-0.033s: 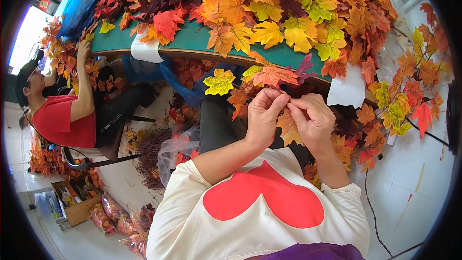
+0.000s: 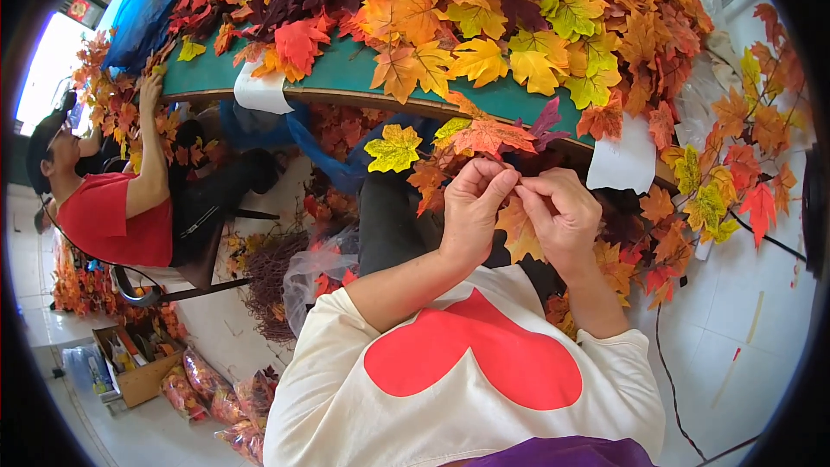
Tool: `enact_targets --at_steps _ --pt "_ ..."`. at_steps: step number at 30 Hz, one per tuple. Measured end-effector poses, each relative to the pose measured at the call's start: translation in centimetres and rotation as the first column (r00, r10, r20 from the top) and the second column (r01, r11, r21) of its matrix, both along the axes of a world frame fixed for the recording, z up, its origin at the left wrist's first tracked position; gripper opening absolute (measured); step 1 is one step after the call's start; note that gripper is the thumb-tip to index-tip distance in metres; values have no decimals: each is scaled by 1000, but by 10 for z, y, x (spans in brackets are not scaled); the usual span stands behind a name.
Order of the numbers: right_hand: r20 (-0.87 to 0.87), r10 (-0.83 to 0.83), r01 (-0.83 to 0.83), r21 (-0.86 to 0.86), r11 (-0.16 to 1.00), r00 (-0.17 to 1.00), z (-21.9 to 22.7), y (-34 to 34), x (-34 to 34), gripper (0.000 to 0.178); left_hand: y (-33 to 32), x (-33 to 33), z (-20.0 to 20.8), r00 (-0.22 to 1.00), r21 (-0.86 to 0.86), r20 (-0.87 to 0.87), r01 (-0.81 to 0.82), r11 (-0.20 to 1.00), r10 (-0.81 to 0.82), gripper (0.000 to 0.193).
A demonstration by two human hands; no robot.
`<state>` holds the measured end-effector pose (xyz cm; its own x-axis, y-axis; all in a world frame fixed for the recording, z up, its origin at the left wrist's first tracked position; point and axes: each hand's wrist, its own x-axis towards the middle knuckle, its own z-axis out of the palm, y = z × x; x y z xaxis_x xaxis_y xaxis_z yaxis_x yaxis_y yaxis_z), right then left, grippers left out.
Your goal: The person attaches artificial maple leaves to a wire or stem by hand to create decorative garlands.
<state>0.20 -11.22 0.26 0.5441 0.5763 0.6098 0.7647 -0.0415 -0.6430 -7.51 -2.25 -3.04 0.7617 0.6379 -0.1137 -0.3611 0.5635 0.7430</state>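
In front of my chest, my left hand (image 2: 471, 212) is closed, thumb and forefinger pinching a thin stem. My right hand (image 2: 566, 214) pinches beside it, and the fingertips of both hands nearly meet. The stem between them is mostly hidden by my fingers. Just beyond my fingertips spreads a cluster of artificial maple leaves: an orange-red leaf (image 2: 493, 136), a yellow-green leaf (image 2: 393, 149) and a purple leaf (image 2: 546, 127). Below my right hand hangs a pale orange leaf (image 2: 519, 232).
A green-topped table (image 2: 203, 75) carries a heap of loose artificial leaves (image 2: 432, 9). Leafy garlands (image 2: 735, 164) hang at the right. On the left a co-worker in a red shirt (image 2: 112, 218) sits handling leaves. Bagged leaves (image 2: 203, 372) and a cardboard box (image 2: 147, 380) rest on the floor.
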Motion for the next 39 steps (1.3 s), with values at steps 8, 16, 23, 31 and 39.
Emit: enact_targets --at_steps 8,16,23,31,39 --pt "62 -50 51 -13 999 997 0 1 0 14 -3 3 -2 999 5 37 -15 1000 15 5" --pt "-296 -27 -24 -167 986 955 2 1 13 8 9 1 -5 994 -78 38 105 991 -102 12" --pt "-960 232 -365 161 917 160 -22 3 71 16 22 0 7 943 -371 65 328 869 -328 32" --pt "-965 243 -330 200 923 95 -32 8 80 15 23 -7 6 913 -389 55 393 833 -405 37" --pt "-946 315 -238 290 927 76 -30 8 83 19 16 -17 -1 874 -395 36 457 797 -484 29"
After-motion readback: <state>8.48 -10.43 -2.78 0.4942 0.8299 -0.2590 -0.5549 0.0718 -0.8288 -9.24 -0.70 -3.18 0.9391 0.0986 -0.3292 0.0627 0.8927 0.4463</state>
